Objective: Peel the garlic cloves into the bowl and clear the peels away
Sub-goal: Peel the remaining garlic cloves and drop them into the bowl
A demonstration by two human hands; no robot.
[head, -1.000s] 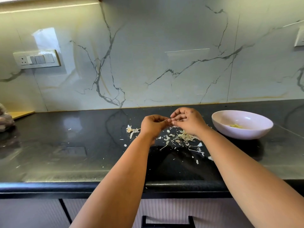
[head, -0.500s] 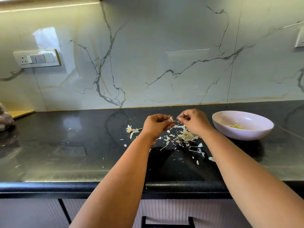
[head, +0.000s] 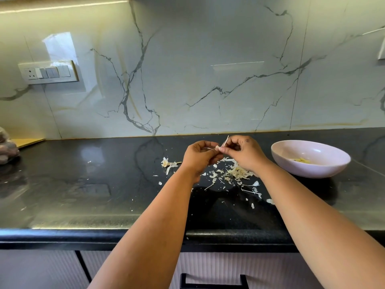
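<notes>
both hands meet above the dark tabletop: the left hand has its fingers curled, pinching a small clove, and the right hand pinches a thin strip of peel that stands up from it. the bowl with a few peeled cloves sits well to the right, and peels lie scattered under the hands. the strip could tear short and leave skin on, or the slick clove could slip from the pinch into the peels.
</notes>
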